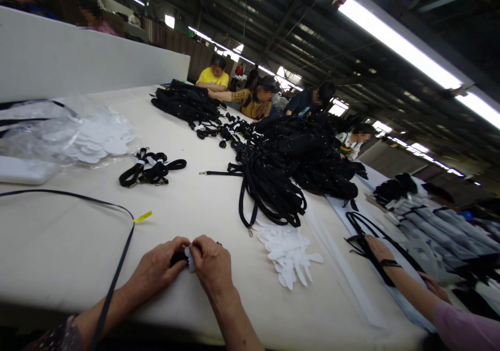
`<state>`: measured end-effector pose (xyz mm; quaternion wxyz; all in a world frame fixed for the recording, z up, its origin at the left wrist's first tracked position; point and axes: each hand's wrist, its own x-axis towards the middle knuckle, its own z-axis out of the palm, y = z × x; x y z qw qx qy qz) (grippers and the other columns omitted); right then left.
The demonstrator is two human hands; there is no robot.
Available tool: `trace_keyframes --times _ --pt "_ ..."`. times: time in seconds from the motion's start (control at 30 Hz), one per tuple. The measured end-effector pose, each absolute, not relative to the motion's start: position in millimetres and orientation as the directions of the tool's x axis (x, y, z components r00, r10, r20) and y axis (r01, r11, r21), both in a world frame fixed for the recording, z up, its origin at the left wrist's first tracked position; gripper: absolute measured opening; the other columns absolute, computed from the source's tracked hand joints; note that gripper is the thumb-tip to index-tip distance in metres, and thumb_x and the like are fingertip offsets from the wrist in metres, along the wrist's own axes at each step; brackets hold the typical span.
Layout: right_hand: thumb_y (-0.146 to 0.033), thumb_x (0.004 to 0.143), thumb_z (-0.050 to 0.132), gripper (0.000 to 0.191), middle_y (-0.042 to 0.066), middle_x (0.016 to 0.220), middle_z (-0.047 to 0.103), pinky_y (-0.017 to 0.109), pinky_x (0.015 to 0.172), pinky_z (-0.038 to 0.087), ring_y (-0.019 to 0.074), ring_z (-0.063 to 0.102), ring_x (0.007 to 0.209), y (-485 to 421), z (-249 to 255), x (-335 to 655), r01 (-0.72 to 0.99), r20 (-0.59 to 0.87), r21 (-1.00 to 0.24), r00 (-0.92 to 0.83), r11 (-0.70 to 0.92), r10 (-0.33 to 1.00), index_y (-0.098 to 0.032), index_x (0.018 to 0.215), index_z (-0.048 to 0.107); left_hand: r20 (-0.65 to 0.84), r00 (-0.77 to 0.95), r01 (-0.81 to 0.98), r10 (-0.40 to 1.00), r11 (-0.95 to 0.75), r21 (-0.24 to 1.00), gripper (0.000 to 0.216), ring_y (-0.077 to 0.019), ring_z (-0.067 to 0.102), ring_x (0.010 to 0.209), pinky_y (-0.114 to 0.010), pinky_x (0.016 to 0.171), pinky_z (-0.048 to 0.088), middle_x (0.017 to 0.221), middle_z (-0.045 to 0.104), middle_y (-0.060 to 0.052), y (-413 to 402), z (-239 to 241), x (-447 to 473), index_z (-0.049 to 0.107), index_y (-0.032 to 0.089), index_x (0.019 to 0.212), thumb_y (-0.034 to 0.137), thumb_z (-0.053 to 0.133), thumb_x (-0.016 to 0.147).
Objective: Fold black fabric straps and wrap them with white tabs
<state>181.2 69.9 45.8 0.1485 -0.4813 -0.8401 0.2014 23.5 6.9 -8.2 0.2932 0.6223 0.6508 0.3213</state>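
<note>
Near the front edge of a smooth, pale table [187, 205], a small black fabric coil [178, 259] is gripped in the closed fingers of the left hand [160, 261]; against it, a white, wavy-edged slip [190, 259] is pinched by the right hand [214, 262]. Flat white rounded pieces [103, 135] are held in a crinkled, clear plastic bag [33, 135] toward the table's left edge. Similar loose slips [289, 254] are heaped right of the hands, below long, looped black straps [269, 189]. Coiled straps [150, 167] are bound with white bands farther back.
</note>
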Motion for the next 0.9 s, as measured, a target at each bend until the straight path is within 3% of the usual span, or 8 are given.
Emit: trace_keyframes --times 0.17,0.37,0.5,0.6,0.73,0.9 --pt "-0.024 0.092 0.054 0.009 0.001 0.095 0.071 0.027 0.067 0.037 0.0162 0.063 0.082 69 46 186 0.702 0.18 -0.259 -0.639 0.663 0.747 -0.025 0.091 0.062 0.082 -0.023 0.659 0.996 -0.047 0.75 0.034 -0.024 0.062 0.105 -0.04 0.093 0.047 0.115 0.069 -0.004 8 -13 25 0.054 0.028 0.123 0.025 0.053 0.089" --pt "-0.014 0.085 0.059 0.009 -0.002 0.1 0.072 0.028 0.081 0.041 0.0132 0.062 0.087 73 56 194 0.528 0.367 -0.369 -0.673 0.765 0.642 -0.023 0.082 0.06 0.062 0.07 0.747 0.996 -0.093 0.658 0.023 -0.0234 0.059 0.097 -0.038 0.088 0.045 0.1 0.067 -0.002 13 -6 28 0.064 0.028 0.106 0.028 0.044 0.096" --pt "-0.012 0.082 0.06 0.01 -0.001 0.094 0.072 0.03 0.081 0.041 0.0129 0.062 0.084 67 62 202 0.422 0.5 -0.397 -0.645 0.815 0.577 -0.022 0.081 0.057 0.006 0.09 0.758 0.996 -0.072 0.648 0.027 -0.0224 0.06 0.094 -0.037 0.086 0.045 0.096 0.066 -0.001 15 5 27 0.066 0.031 0.111 0.034 0.041 0.098" --pt "-0.01 0.082 0.057 0.012 0.0 0.093 0.072 0.03 0.079 0.042 0.0136 0.063 0.083 60 65 211 0.365 0.565 -0.379 -0.636 0.85 0.525 -0.022 0.083 0.055 -0.037 0.101 0.717 0.994 -0.047 0.695 0.029 -0.0218 0.063 0.1 -0.036 0.089 0.045 0.105 0.069 0.0 12 11 23 0.064 0.032 0.115 0.034 0.043 0.097" --pt "-0.009 0.082 0.055 0.015 0.001 0.098 0.072 0.031 0.077 0.044 0.014 0.062 0.081 51 67 227 0.277 0.589 -0.301 -0.699 0.912 0.407 -0.021 0.089 0.054 -0.069 0.063 0.602 0.996 0.017 0.798 0.029 -0.0219 0.063 0.108 -0.035 0.095 0.043 0.115 0.071 0.0 11 17 19 0.065 0.03 0.114 0.031 0.045 0.093" --pt "-0.011 0.08 0.052 0.012 0.0 0.095 0.072 0.029 0.066 0.043 0.0118 0.06 0.072 40 65 238 0.176 0.488 -0.202 -0.835 0.963 0.255 -0.021 0.086 0.051 -0.193 0.152 0.167 0.969 0.167 0.972 0.029 -0.0197 0.063 0.097 -0.028 0.085 0.045 0.101 0.073 0.002 11 30 24 0.069 0.026 0.111 0.035 0.056 0.088"
